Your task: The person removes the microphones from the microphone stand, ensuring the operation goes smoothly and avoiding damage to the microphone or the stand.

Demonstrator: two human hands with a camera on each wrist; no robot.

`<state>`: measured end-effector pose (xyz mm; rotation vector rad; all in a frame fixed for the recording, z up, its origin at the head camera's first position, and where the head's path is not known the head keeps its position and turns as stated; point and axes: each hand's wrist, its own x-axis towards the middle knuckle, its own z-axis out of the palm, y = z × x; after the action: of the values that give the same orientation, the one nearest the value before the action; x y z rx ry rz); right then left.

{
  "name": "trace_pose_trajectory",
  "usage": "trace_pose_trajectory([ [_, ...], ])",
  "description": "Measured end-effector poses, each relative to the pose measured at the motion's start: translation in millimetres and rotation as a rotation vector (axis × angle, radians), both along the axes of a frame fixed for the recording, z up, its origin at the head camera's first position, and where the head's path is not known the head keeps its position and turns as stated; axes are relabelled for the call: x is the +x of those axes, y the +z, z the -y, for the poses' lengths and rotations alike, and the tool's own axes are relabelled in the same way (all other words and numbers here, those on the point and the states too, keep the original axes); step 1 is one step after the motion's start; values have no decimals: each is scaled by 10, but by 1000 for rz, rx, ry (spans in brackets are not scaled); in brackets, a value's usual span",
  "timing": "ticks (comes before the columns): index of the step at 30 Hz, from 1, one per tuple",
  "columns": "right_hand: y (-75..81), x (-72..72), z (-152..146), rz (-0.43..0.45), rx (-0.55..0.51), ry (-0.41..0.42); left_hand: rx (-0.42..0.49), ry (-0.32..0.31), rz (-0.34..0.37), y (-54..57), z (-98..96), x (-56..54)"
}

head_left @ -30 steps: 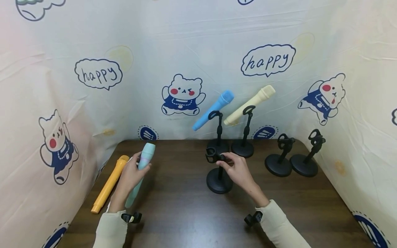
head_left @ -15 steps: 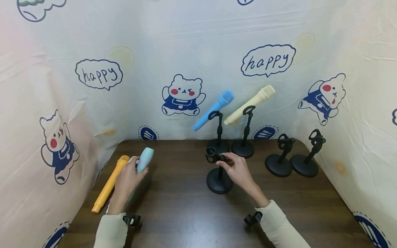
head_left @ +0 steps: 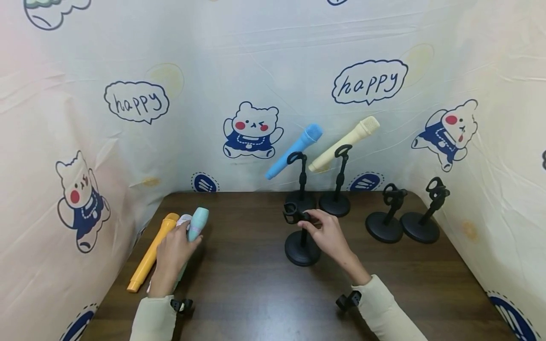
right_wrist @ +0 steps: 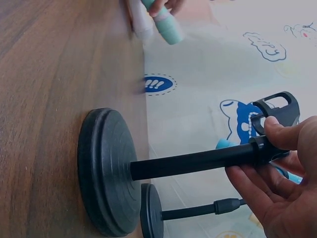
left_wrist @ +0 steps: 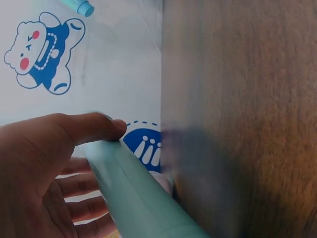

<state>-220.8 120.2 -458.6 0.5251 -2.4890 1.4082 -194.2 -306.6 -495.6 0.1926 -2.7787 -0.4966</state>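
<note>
From the head camera, the left hand (head_left: 172,253) gripped a mint microphone (head_left: 197,224) near the left edge of the dark wooden bench (head_left: 256,293), its head pointing toward the back. An orange microphone (head_left: 151,253) lay on the bench just left of it, and a white one (head_left: 183,219) showed between the two. The right hand (head_left: 330,237) pinched the clip of a black stand (head_left: 301,237) at the middle of the bench. Toward the back edge, two stands carried a blue microphone (head_left: 294,150) and a cream microphone (head_left: 344,143); two bare stands (head_left: 403,213) stood by the back right corner. The cloth backdrop (head_left: 256,71) read "happy" in speech bubbles beside cartoon bears.

From the left wrist camera, the thumb and fingers (left_wrist: 84,128) curled round the mint microphone (left_wrist: 133,193), a closed grip, just beside the bench edge.

From the right wrist camera, the fingers (right_wrist: 267,178) wrapped the stand's post just below its clip (right_wrist: 276,111), and its round base (right_wrist: 106,171) sat flat on the bench (right_wrist: 54,74).
</note>
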Motion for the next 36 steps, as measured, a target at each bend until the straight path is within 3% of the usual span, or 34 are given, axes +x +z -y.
trace_pose_trajectory([
  [7, -11, -6, -5, -6, 5, 0, -11, 10, 23, -45, -5, 3],
  [16, -26, 1, -7, 8, 1, 0, -106, -3, -75, -157, -58, 27],
  [28, -22, -17, -13, 9, -1, -1, -128, 56, -17, -198, -130, 25],
  [36, -9, -9, -11, 15, 7, 1, -146, 49, -32, -245, -165, 7],
])
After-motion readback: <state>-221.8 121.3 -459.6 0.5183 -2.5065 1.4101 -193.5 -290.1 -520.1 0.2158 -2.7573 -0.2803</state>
